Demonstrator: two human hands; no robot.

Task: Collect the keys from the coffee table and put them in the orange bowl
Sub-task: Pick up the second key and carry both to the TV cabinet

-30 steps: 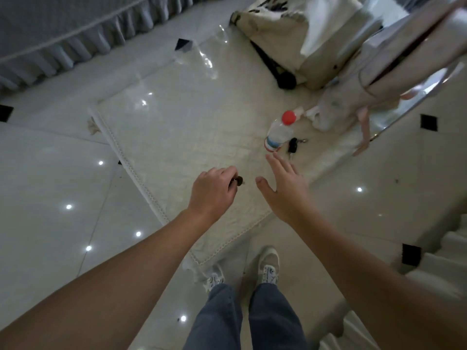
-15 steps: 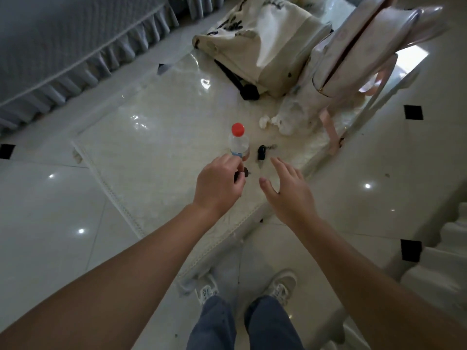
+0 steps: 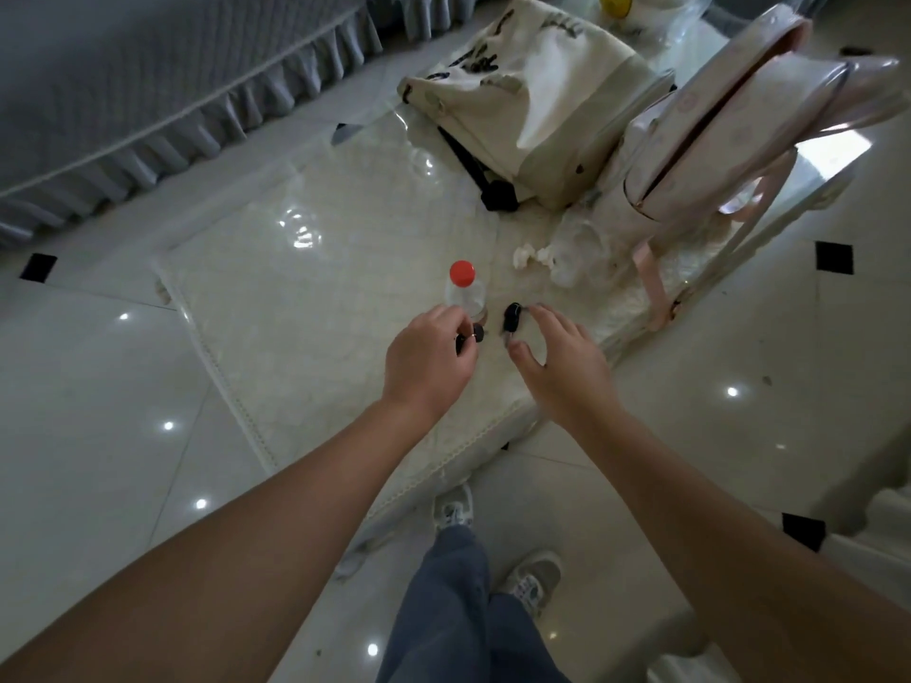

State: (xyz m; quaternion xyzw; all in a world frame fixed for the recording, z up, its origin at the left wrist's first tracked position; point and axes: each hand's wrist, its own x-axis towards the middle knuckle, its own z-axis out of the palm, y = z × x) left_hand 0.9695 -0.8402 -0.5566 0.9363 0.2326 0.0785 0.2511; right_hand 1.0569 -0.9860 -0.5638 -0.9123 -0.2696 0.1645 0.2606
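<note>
Looking down, we see a glossy white tiled floor (image 3: 108, 386) with small black inset squares, and a grey quilted sofa with a ruffled skirt (image 3: 148, 81) at the upper left. On the floor stands the low coffee table with a pale marbled top (image 3: 315, 308). At its far end we find a cream canvas tote bag with black lettering (image 3: 532, 91) and a pale pink backpack (image 3: 729, 120), touching each other; what they hold is hidden. Nearer stands a clear plastic bottle with a red cap (image 3: 463, 288), upright. Our left hand (image 3: 426, 362) is curled around a small set of dark keys (image 3: 467, 340). Our right hand (image 3: 562, 362) is spread loose, thumb and fingers on either side of a black key fob (image 3: 512, 317) lying on the table just right of the bottle.
</note>
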